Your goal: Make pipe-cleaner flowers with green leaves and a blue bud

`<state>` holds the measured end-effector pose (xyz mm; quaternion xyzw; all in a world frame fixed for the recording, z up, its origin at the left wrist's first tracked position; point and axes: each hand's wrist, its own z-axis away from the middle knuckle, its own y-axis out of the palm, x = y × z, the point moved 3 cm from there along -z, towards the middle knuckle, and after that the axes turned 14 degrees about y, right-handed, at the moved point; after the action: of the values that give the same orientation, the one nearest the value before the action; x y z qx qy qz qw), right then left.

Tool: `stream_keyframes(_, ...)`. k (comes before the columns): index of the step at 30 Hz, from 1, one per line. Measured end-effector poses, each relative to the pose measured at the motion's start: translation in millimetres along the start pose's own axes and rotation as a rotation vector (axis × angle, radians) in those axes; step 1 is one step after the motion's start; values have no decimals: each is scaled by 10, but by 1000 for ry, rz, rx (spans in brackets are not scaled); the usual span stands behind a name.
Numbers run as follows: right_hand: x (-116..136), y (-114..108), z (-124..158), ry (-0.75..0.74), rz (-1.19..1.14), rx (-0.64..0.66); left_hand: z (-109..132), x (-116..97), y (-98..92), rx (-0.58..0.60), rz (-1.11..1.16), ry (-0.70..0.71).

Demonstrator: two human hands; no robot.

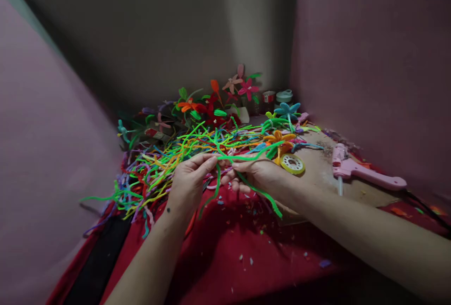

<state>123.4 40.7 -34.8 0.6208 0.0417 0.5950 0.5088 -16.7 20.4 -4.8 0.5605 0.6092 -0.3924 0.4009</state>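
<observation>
Bright green pipe cleaners [262, 191] cross between my two hands above the red cloth. My left hand [192, 173] pinches them near their crossing, thumb against the fingers. One green end hangs below that pinch. On the other side, my right hand [253, 173] has its thumb and fingers closed around the green strands, with one end slanting down to the right and another rising past the wrist. Behind the hands spreads a loose heap of pipe cleaners [165, 154] in many colours. An orange pipe-cleaner flower [280, 138] lies just beyond my right hand.
A pink glue gun [369, 175] rests on a tan board [317, 168] at the right, its cord trailing off. Nearby is a yellow-rimmed spool [293, 164]. Finished fuzzy flowers [248, 89] and small jars [283, 97] stand at the back. Scraps dot the red cloth [218, 267].
</observation>
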Motion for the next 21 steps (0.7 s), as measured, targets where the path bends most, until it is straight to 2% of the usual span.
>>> stream_keyframes(4,-14,-51,-8,-77,77,55,52,106,34,-43,60,-33)
stream_keyframes(7,-15,-52,11,-129,140,28,85,125,102,-100,160,-64)
stream_keyframes(11,-42,-48,34,-191,196,-53,112,139,208,-179,304,-114)
stream_keyframes(16,-118,-55,44,-269,244,-163,146,206,262,-224,260,-72)
stream_keyframes(21,-151,-50,52,-276,143,-241,176,238,281,-224,255,-31)
